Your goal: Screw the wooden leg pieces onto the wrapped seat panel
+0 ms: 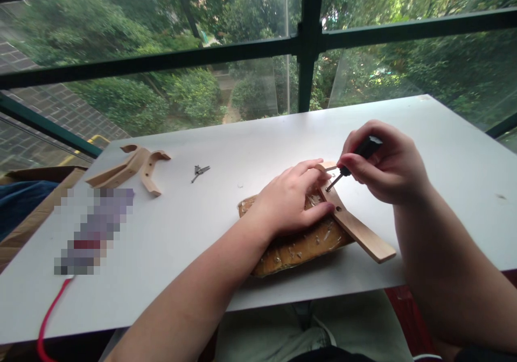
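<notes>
On the table [181, 216], wood pieces [135, 165] and screws [199, 172] lie left of the board [305, 251]. A slat [361, 231] overlaps its right end. Behind stands the window [309, 44].

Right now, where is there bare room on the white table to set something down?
Bare white tabletop lies between the pixelated purple-grey object and the left forearm, and right of the right hand. It is crowded around the scuffed brown board, where the left hand, pale wooden piece and black-handled screwdriver meet.
</notes>
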The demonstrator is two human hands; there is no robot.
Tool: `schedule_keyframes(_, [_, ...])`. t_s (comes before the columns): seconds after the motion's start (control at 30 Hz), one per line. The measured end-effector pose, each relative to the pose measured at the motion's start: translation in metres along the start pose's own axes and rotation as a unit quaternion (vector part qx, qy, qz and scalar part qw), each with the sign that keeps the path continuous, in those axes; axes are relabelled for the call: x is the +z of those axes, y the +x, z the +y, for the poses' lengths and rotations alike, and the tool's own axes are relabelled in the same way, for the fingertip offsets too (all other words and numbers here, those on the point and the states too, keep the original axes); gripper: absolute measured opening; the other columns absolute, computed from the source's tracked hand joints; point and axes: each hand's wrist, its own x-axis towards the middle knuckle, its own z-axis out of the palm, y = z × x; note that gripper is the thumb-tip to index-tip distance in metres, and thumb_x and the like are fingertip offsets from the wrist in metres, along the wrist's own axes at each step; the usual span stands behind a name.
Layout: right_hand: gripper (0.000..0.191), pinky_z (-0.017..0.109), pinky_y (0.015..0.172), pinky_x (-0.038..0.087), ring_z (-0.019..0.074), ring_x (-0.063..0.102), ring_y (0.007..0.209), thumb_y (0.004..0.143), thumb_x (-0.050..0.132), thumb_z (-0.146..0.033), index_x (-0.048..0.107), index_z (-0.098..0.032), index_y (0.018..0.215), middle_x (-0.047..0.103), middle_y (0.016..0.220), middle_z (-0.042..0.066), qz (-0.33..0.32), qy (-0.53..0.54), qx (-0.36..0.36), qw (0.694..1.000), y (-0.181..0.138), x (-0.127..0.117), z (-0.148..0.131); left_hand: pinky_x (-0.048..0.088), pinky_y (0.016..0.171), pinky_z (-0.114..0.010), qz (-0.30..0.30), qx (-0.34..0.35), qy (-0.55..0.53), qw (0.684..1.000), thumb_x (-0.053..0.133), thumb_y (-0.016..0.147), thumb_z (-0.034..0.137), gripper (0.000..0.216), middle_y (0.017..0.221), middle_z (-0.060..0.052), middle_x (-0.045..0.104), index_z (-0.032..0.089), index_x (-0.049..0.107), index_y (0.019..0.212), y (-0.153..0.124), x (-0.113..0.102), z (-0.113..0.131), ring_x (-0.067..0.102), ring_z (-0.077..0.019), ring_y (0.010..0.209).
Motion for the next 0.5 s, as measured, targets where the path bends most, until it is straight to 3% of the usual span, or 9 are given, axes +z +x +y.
schedule_keyframes(0.23, [0.026,0.032,0.049,0.041,0.0174,0.06,0.064,0.077,0.075,-0.016,0.068,-0.025,0.1,0.067,0.078,0.004,0.054,0.011,-0.057,0.997,-0.003,0.009,-0.003,0.047,0.109,-0.04,0.047,0.005,-0.025,0.999,0.067,0.083,0.033,0.032,0.132,-0.009,0.055,0.021,0.062,0.113,-0.002,0.001,-0.002,0.056,-0.0248,0.121])
schedule_keyframes(0.33, [0.022,0.033,0.043,0.038,0.0174,0.058,0.058,0.081,0.069,-0.023,0.072,-0.023,0.103,0.068,0.076,0.006,0.021,0.044,-0.061,0.997,-0.004,0.006,-0.004,0.047,0.109,-0.038,0.053,0.021,-0.033,0.998,0.066,0.084,0.032,0.031,0.127,-0.009,0.056,0.021,0.063,0.113,-0.002,0.001,-0.003,0.057,-0.0232,0.12])
schedule_keyframes(0.5, [0.035,0.034,0.04,0.038,0.0177,0.058,0.054,0.084,0.063,-0.022,0.071,-0.02,0.118,0.074,0.088,0.01,-0.014,0.08,-0.04,0.996,-0.005,-0.002,-0.002,0.046,0.109,-0.039,0.054,0.03,-0.031,0.998,0.066,0.085,0.032,0.03,0.129,-0.009,0.056,0.021,0.063,0.113,-0.003,0.003,-0.006,0.057,-0.0229,0.12])
